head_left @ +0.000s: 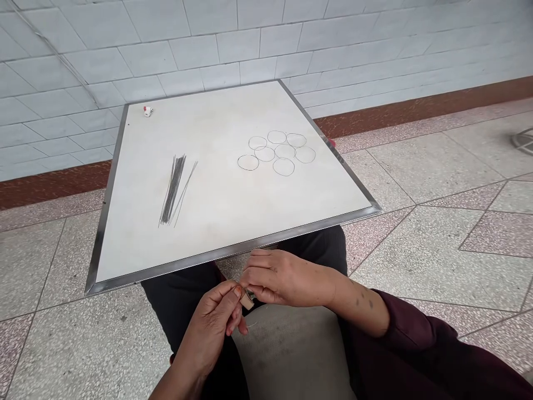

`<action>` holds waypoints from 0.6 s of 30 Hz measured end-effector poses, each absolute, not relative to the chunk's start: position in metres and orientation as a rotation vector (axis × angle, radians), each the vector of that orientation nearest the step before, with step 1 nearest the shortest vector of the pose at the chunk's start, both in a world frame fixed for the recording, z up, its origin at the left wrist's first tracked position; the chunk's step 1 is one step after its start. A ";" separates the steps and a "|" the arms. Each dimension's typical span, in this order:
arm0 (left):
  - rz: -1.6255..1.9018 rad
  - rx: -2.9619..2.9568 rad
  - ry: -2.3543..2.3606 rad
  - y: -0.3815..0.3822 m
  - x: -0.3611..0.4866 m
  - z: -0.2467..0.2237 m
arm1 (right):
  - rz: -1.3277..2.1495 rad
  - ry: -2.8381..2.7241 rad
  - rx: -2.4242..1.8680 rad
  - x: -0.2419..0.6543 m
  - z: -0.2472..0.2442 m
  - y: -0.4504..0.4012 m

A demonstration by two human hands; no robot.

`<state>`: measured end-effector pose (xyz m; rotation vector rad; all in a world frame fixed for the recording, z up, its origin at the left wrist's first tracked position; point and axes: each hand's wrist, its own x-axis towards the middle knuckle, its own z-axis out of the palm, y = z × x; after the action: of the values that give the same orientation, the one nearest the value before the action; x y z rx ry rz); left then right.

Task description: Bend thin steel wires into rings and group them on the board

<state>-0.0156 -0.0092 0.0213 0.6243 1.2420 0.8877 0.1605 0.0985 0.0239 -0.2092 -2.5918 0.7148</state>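
Left hand (208, 322): pinches brown piece (247, 301)
Right hand (272, 276): fingers curled, grip unclear
Rings (248, 170): eight formed, beyond right hand
Straight wires (172, 191): unbent, beyond left hand

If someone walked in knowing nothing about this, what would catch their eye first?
Probably the cluster of thin rings on the right half of the white table, some overlapping. Then the bundle of thin dark strands on its left half, with a few lying apart. Just below the near edge, the left hand and right hand meet at a small tan piece.
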 end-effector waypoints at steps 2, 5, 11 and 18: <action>0.889 0.641 1.248 -0.010 -0.017 0.018 | 0.754 -2.566 -0.228 0.160 0.024 0.098; 0.887 0.656 1.253 -0.011 -0.017 0.015 | 0.761 -2.536 -0.210 0.160 0.022 0.097; 0.963 0.582 1.175 -0.010 -0.013 0.024 | 0.687 -2.502 -0.251 0.158 0.018 0.097; 0.963 0.531 1.136 -0.010 -0.013 0.027 | 0.645 -2.492 -0.258 0.158 0.016 0.098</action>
<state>-0.0131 -0.0099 0.0270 0.5308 1.1361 0.9626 0.1578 0.0978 0.0162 -0.2581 -2.4923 0.6446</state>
